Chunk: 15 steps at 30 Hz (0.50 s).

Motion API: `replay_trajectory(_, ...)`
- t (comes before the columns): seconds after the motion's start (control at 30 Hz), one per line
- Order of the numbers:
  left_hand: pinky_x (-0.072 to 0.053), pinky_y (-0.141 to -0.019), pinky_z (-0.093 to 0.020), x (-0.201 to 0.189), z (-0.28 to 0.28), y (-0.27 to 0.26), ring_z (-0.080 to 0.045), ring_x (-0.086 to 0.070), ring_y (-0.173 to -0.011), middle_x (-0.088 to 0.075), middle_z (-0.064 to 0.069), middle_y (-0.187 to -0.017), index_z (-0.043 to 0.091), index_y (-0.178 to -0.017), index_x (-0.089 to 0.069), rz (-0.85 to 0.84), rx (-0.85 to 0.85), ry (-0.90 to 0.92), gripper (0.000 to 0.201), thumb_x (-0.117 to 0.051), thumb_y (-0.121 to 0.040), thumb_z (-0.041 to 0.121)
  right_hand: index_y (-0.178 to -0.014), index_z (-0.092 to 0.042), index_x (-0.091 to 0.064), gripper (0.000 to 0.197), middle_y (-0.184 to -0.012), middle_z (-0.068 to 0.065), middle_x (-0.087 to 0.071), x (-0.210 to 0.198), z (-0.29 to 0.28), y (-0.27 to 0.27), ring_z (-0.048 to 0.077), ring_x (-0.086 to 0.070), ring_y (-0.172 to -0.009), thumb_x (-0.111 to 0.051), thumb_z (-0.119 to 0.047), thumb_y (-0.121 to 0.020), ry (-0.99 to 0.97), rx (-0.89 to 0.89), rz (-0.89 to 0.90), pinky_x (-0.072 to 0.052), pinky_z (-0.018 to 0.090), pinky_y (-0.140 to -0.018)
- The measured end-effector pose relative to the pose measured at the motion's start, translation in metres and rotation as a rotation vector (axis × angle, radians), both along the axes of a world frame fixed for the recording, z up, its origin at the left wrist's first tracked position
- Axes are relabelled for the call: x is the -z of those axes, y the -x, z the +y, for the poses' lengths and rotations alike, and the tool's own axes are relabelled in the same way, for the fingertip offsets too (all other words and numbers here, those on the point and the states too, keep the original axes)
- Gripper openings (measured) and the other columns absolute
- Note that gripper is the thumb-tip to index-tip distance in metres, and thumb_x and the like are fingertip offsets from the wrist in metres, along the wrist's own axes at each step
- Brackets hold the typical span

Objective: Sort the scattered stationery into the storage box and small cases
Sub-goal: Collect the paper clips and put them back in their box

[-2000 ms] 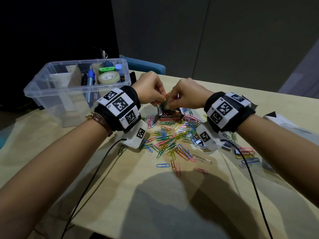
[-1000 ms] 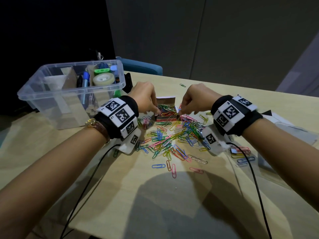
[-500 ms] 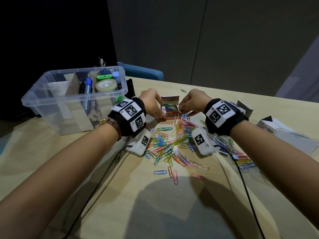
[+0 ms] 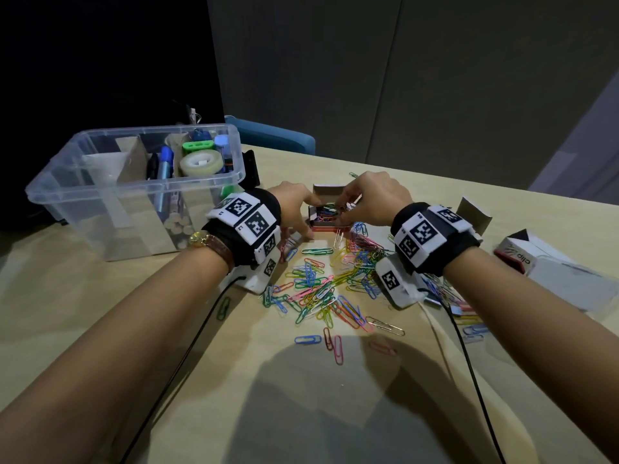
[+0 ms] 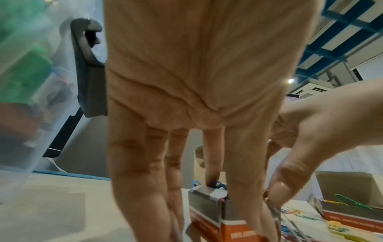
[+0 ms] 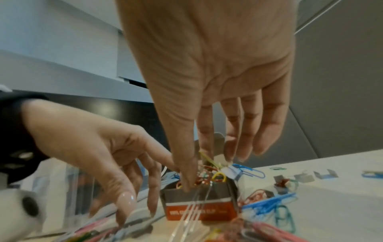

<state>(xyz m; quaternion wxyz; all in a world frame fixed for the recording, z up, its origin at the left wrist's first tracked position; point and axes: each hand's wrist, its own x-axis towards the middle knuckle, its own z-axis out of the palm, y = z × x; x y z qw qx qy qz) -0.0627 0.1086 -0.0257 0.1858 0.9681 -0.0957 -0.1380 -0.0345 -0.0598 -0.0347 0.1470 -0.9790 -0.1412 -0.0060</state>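
Observation:
A small red-sided clip case [image 4: 330, 222] stands open on the table, heaped with coloured paper clips [image 4: 326, 209]. My left hand [image 4: 303, 219] is at its left side; in the left wrist view the straight index finger [image 5: 211, 170] presses down on the clips in the case [image 5: 209, 208]. My right hand [image 4: 351, 207] reaches over the case from the right, with its straight thumb [image 6: 184, 172] and fingertips pushed in among the clips in the case [image 6: 199, 206]. Many loose clips [image 4: 325, 283] lie scattered just in front. A silver clip hangs over the case's front edge.
A clear storage box [image 4: 60, 195] with pens, tape and a green item stands at the left, a black object [image 4: 251, 169] behind it. A second open clip case [image 4: 474, 216] and a white clip carton [image 4: 522, 254] sit at the right. Wrist cables trail toward me.
Two seconds ago both hands held a bunch of clips above the case. They have come down, and their fingertips now press on the clips inside it.

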Motion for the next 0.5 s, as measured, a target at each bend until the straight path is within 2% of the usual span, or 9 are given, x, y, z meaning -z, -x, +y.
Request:
replay_trajectory(0.03, -0.043, -0.062, -0.021, 0.0, 0.001, -0.001, -0.022, -0.061, -0.097, -0.06, -0.009, -0.127, 0.018, -0.147, -0.04, 0.006, 0.001, -0.003, 0.076, -0.077, -0.081, 0.023, -0.093, -0.033, -0.074, 0.025, -0.091, -0.008, -0.063, 0.0, 0.001, 0.0, 0.018, -0.059, -0.087, -0.084, -0.039, -0.071, 0.032, -0.005, -0.001, -0.038, 0.027, -0.065)
replay_trajectory(0.13, -0.059, -0.073, -0.035, 0.001, 0.007, -0.007, -0.021, -0.066, -0.086, -0.063, -0.01, -0.117, 0.024, -0.147, -0.039, 0.058, -0.025, 0.11, 0.081, -0.079, -0.077, 0.016, -0.087, -0.03, -0.076, 0.018, -0.085, -0.008, -0.065, 0.002, 0.0, -0.002, 0.018, -0.062, -0.086, -0.084, -0.034, -0.072, 0.005, 0.017, -0.023, -0.039, 0.027, -0.063)
replay_trajectory(0.2, -0.06, -0.076, -0.04, 0.0, 0.013, -0.009, -0.023, -0.066, -0.093, -0.063, -0.01, -0.117, 0.026, -0.147, -0.037, 0.079, -0.043, 0.164, 0.083, -0.079, -0.077, 0.014, -0.081, -0.028, -0.076, 0.012, -0.081, -0.007, -0.067, -0.001, -0.002, -0.003, 0.018, -0.064, -0.085, -0.082, -0.034, -0.074, -0.026, 0.026, -0.009, -0.042, 0.028, -0.065)
replay_trajectory(0.27, -0.06, -0.076, -0.038, -0.002, 0.018, -0.01, -0.025, -0.064, -0.1, -0.062, -0.011, -0.121, 0.023, -0.147, -0.037, 0.094, -0.044, 0.208, 0.079, -0.077, -0.079, 0.014, -0.075, -0.028, -0.073, 0.011, -0.076, -0.009, -0.066, -0.008, -0.008, -0.002, 0.017, -0.063, -0.085, -0.082, -0.033, -0.075, -0.047, 0.001, 0.047, -0.047, 0.031, -0.069)
replay_trajectory(0.33, -0.059, -0.074, -0.033, -0.001, 0.021, -0.012, -0.024, -0.065, -0.098, -0.063, -0.012, -0.119, 0.018, -0.143, -0.043, 0.114, -0.054, 0.284, 0.068, -0.073, -0.083, 0.012, -0.073, -0.027, -0.074, 0.009, -0.076, -0.008, -0.069, -0.02, -0.015, 0.001, 0.011, -0.062, -0.08, -0.083, -0.03, -0.075, -0.116, -0.029, 0.088, -0.051, 0.028, -0.071)
replay_trajectory(0.43, -0.059, -0.072, -0.031, 0.002, 0.021, -0.013, -0.021, -0.065, -0.089, -0.067, -0.013, -0.107, 0.013, -0.133, -0.053, 0.097, -0.082, 0.37, 0.051, -0.071, -0.085, 0.01, -0.08, -0.021, -0.077, 0.008, -0.083, -0.004, -0.072, -0.034, -0.024, 0.007, 0.002, -0.057, -0.071, -0.08, -0.028, -0.079, -0.201, -0.047, 0.165, -0.045, 0.011, -0.053)
replay_trajectory(0.5, -0.059, -0.072, -0.031, 0.006, 0.018, -0.015, -0.02, -0.066, -0.085, -0.068, -0.014, -0.102, 0.012, -0.129, -0.055, 0.052, -0.117, 0.415, 0.047, -0.071, -0.084, 0.009, -0.092, -0.017, -0.078, 0.016, -0.088, -0.002, -0.073, -0.034, -0.027, 0.007, 0.004, -0.062, -0.081, -0.075, -0.03, -0.083, -0.213, -0.043, 0.283, -0.049, 0.014, -0.058)
